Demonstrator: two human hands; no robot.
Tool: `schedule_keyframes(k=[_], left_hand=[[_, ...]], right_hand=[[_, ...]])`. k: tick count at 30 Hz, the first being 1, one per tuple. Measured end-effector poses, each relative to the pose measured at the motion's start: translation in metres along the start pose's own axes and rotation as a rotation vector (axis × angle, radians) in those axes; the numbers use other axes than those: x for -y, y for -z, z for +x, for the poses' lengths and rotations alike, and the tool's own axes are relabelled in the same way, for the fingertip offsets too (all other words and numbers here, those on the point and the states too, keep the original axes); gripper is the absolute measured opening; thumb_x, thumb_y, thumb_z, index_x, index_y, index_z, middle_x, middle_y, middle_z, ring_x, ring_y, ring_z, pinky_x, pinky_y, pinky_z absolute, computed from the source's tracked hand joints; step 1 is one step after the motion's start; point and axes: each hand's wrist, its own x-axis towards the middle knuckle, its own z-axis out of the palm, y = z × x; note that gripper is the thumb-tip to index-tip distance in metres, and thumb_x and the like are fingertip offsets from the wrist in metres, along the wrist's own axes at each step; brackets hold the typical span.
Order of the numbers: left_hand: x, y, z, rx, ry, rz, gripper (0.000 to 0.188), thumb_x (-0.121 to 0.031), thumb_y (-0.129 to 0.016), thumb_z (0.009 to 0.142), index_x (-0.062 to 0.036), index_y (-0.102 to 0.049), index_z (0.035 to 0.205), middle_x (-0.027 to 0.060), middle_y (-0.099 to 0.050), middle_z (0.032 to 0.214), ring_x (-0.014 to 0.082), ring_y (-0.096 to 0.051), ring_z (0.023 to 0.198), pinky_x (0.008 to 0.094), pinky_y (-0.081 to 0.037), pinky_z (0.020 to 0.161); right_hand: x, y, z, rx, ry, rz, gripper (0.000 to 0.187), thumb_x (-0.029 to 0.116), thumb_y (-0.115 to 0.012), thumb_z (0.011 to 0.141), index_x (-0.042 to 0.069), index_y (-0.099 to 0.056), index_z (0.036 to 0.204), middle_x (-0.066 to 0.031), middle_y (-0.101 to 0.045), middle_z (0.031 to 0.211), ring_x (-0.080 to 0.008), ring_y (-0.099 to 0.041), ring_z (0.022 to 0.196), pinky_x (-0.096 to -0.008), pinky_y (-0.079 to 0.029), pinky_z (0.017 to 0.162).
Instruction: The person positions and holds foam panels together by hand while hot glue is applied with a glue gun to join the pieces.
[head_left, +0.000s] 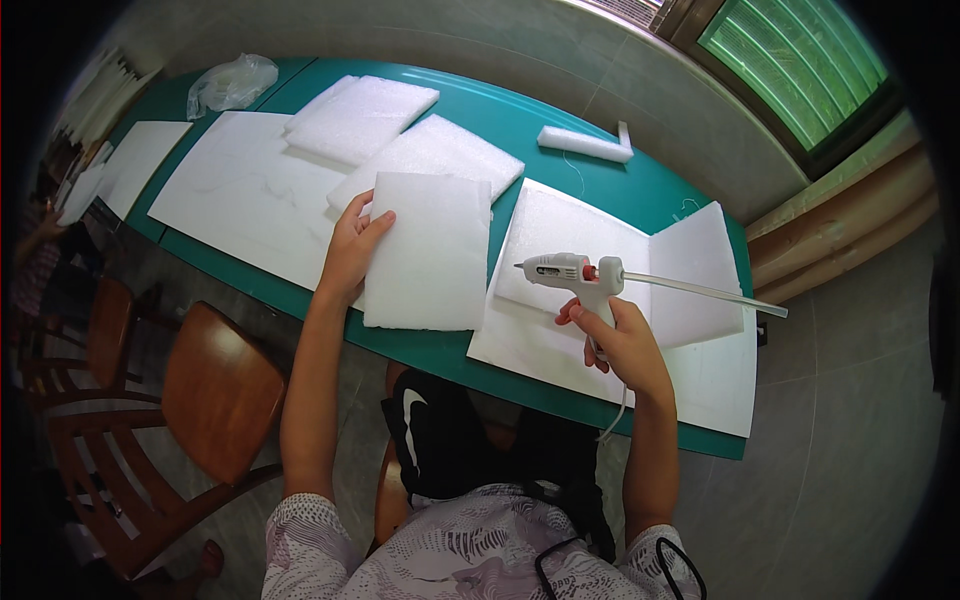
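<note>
My left hand (357, 240) grips a flat white foam sheet (430, 255) by its left edge, thumb on the face toward me. In my right hand (622, 345) is a white hot glue gun (570, 270), its nozzle pointing left toward the sheet but apart from it. A long translucent glue stick (710, 290) sticks out of the gun's back. Beneath the gun, a foam piece (565, 232) lies on a white board (640, 385), and another foam panel (697, 275) stands tilted at its right side.
More foam sheets (440, 152) lie stacked on a large white board (235, 180) on the green table (400, 350). Foam strips (585, 143) and a clear plastic bag (235, 82) rest toward the back. Wooden chairs (220, 390) stand at left; another person's hand (48, 225) shows beyond.
</note>
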Motion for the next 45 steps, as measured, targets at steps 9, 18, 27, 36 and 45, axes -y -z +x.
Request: schedule_keyframes(k=[9, 18, 27, 36, 45], left_hand=[[0.002, -0.001, 0.001, -0.014, 0.003, 0.016, 0.053, -0.014, -0.061, 0.095, 0.0035, -0.038, 0.140, 0.0179, -0.067, 0.106, 0.0176, -0.066, 0.091, 0.0284, -0.053, 0.081], [0.000, -0.001, 0.001, -0.001, -0.002, 0.012, 0.054, -0.014, -0.060, 0.095, 0.0038, -0.037, 0.140, 0.0177, -0.068, 0.105, 0.0172, -0.066, 0.089, 0.0284, -0.054, 0.079], [0.002, 0.005, 0.001, 0.003, -0.015, -0.006, 0.051, -0.014, -0.061, 0.095, 0.0013, -0.039, 0.139, 0.0162, -0.067, 0.104, 0.0176, -0.067, 0.088, 0.0286, -0.054, 0.078], [0.006, 0.002, 0.002, 0.036, -0.032, -0.016, 0.053, -0.015, -0.061, 0.095, 0.0027, -0.037, 0.139, 0.0163, -0.066, 0.102, 0.0171, -0.065, 0.088, 0.0298, -0.054, 0.076], [0.005, 0.001, 0.006, 0.064, -0.016, -0.026, 0.054, -0.015, -0.060, 0.096, 0.0030, -0.036, 0.140, 0.0165, -0.067, 0.102, 0.0172, -0.065, 0.088, 0.0293, -0.054, 0.076]], right_hand=[[-0.006, 0.001, -0.012, 0.064, -0.026, -0.023, 0.037, 0.037, -0.062, 0.094, 0.000, -0.067, 0.093, -0.0028, -0.057, 0.064, -0.0086, -0.052, 0.047, -0.0239, -0.038, 0.043], [-0.008, -0.002, -0.011, 0.054, -0.033, 0.001, 0.036, 0.036, -0.062, 0.093, 0.002, -0.064, 0.084, -0.0015, -0.054, 0.058, -0.0081, -0.049, 0.045, -0.0250, -0.037, 0.042], [-0.016, -0.002, -0.007, 0.088, -0.061, 0.009, 0.025, 0.028, -0.061, 0.094, 0.003, -0.060, 0.090, -0.0018, -0.057, 0.069, -0.0063, -0.049, 0.047, -0.0228, -0.034, 0.039], [-0.014, -0.004, -0.013, 0.036, -0.073, 0.113, 0.024, 0.025, -0.062, 0.092, 0.001, -0.061, 0.091, -0.0029, -0.059, 0.068, -0.0072, -0.050, 0.047, -0.0233, -0.035, 0.039], [-0.011, -0.004, -0.017, 0.036, -0.015, 0.098, 0.025, 0.023, -0.060, 0.094, -0.002, -0.062, 0.099, -0.0077, -0.068, 0.086, -0.0071, -0.049, 0.046, -0.0226, -0.035, 0.038]])
